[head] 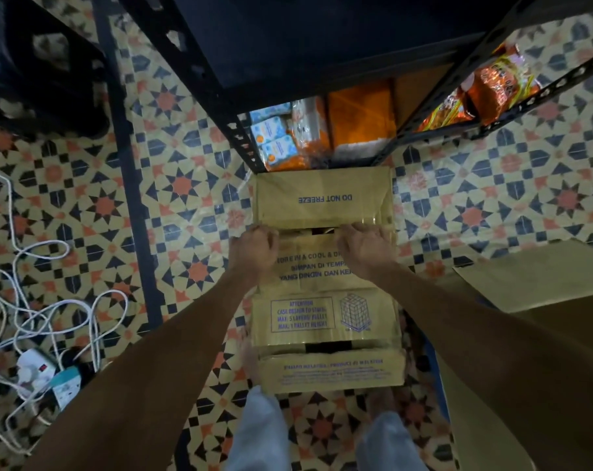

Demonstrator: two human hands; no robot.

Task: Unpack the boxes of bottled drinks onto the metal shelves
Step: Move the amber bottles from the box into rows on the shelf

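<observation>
Box (325, 311): being kept on the tiled floor (186, 198), its far edge meeting the foot of the shelf (244, 137); a dark gap is showing at the seam between its top flaps.
Left hand (254, 248): fingers are being curled over the near flap's edge at the seam's left end.
Right hand (366, 246): fingers are being curled over the same edge, further right.
Shelf: its lowest level is being filled by packs (278, 137).
Room: bare floor is being left at the box's left; a carton (543, 283) is lying near its right.
Cables (33, 300): lying well apart, far left.
</observation>
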